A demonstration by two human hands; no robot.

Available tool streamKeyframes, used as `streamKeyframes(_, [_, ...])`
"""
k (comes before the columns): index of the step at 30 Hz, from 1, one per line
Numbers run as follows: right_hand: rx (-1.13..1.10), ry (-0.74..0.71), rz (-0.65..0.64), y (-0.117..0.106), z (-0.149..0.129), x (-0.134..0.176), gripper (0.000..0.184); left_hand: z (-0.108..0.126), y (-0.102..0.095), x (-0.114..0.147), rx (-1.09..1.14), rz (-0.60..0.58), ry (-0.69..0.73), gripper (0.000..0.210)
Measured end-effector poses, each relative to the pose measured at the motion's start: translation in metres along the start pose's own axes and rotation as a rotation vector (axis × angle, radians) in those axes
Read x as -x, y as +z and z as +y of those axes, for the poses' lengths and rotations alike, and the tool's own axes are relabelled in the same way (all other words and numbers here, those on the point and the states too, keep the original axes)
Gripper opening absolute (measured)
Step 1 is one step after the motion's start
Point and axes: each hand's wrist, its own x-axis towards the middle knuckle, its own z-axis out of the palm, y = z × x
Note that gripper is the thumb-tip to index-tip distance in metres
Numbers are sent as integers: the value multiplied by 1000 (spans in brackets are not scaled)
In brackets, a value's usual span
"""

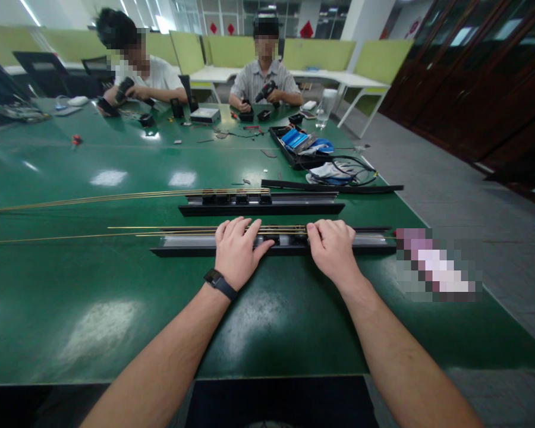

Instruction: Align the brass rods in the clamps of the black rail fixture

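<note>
A long black channel rail (191,252) with a silvery inner face lies across the green table in front of me. Thin brass-coloured rods (173,235) run along it and stick out to the left. My left hand (237,252) is open, palm down, its fingers laid across the rods and its thumb stretched to a small dark block inside the channel. Farther right, my right hand (334,249) is closed over the channel, thumb near the rods' right ends; what its curled fingers grip is hidden. Behind lies a second black rail (261,209) with dark blocks and rods.
A black strip (365,188), a black tray (289,156) with blue items, and a glove with cable (339,173) lie beyond at right. A blurred-out object (437,261) sits by the rail's right end. Across the table, two people hold power drills (265,91) near a clear cup (325,108).
</note>
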Motion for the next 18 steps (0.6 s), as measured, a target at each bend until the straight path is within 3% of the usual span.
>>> streamKeyframes(18, [-13,1,-17,3,-4,0,32,1,-1,0,5,-3,-1,47])
